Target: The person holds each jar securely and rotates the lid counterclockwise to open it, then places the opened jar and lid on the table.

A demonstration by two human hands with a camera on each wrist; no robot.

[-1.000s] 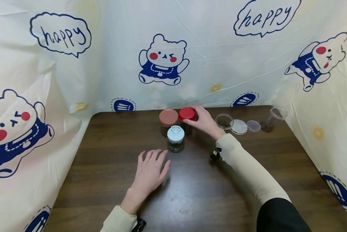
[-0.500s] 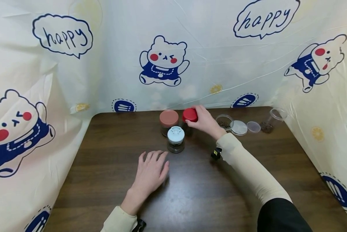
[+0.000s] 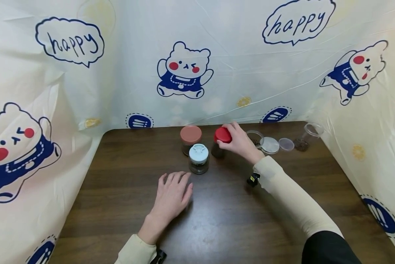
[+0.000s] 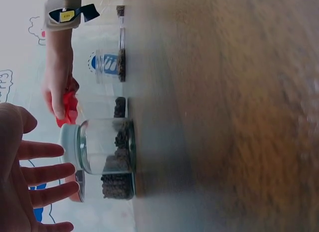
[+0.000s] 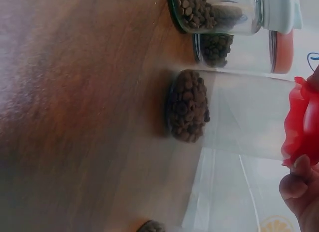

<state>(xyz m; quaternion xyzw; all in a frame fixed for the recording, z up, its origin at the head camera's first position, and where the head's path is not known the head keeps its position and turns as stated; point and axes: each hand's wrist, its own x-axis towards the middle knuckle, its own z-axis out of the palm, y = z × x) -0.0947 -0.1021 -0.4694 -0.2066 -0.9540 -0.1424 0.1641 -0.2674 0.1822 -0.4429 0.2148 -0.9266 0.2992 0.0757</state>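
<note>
My right hand [image 3: 239, 141] grips the scalloped red lid [image 3: 222, 135] of a clear jar with small brown pellets [image 5: 188, 106] at its bottom. The jar is upright, and in the right wrist view its base is right at the tabletop. Left of it stands a jar with a pale blue flip-top lid [image 3: 198, 153], also partly filled with brown pellets. Behind that is a jar with a salmon-pink lid [image 3: 191, 135]. My left hand [image 3: 171, 196] hovers in front of the blue-lidded jar, fingers spread and holding nothing.
To the right of my right hand are a lidless jar of pellets [image 3: 254, 138], a flat silvery-white lid [image 3: 270, 145], a small translucent lid [image 3: 286, 144] and a clear container [image 3: 313, 131] with dark pellets. A patterned curtain [image 3: 233, 80] rises behind the brown wooden table [image 3: 237, 220].
My right hand has moved the red-lidded jar to the right and slightly nearer, opening a gap between it and the pink-lidded jar. My left hand has stayed almost still.
</note>
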